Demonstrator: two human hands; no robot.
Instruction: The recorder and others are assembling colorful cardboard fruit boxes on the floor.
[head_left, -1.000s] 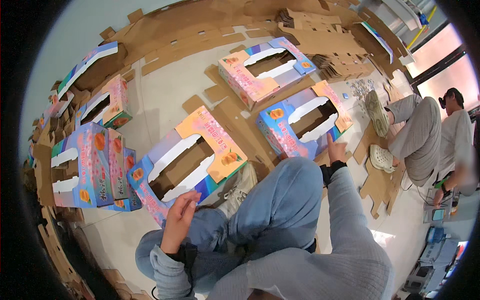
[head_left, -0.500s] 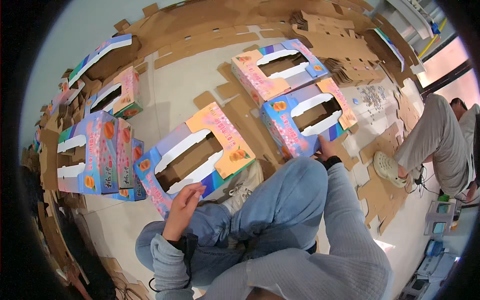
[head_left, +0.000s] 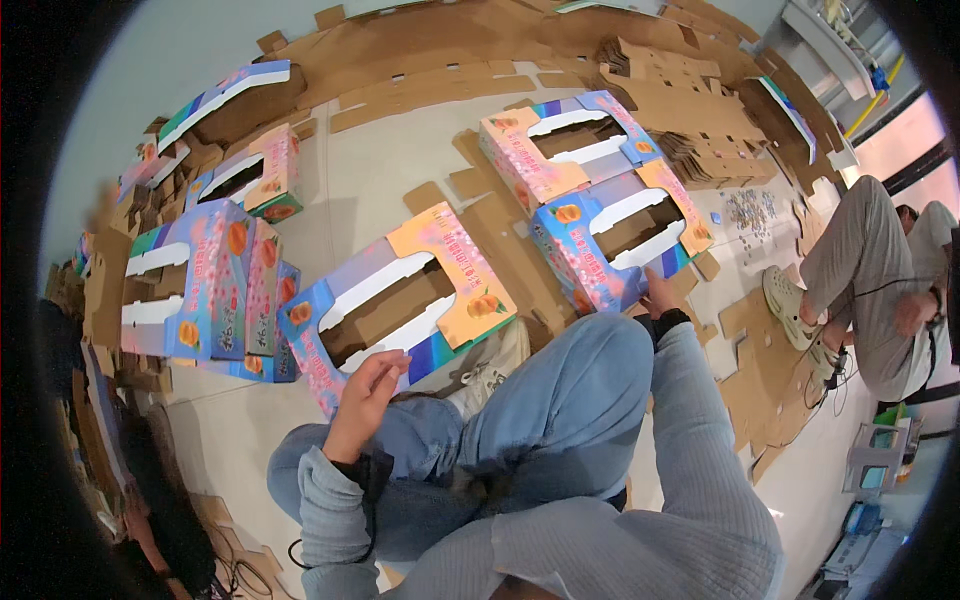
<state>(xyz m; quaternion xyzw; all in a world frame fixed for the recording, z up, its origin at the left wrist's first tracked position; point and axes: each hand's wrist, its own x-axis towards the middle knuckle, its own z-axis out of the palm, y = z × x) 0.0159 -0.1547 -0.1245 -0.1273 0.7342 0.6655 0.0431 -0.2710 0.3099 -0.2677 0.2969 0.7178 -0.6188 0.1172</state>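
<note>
Brown cardboard (head_left: 765,350) strews the pale floor (head_left: 375,170) around 2 adjoining boxes (head_left: 592,268).

The left hand (head_left: 367,405) is partly hiding the near carton (head_left: 415,326); a co-worker's hand (head_left: 912,313) is showing blurred; far-right scattered bits (head_left: 750,213) are lying too small to tell.

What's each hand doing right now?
Left hand: open, loosely curled, nothing visible in it, by the center fruit-print carton.
Right hand: at the near right fruit-print carton's near edge; grip can't be told, fingers partly hidden.
</note>
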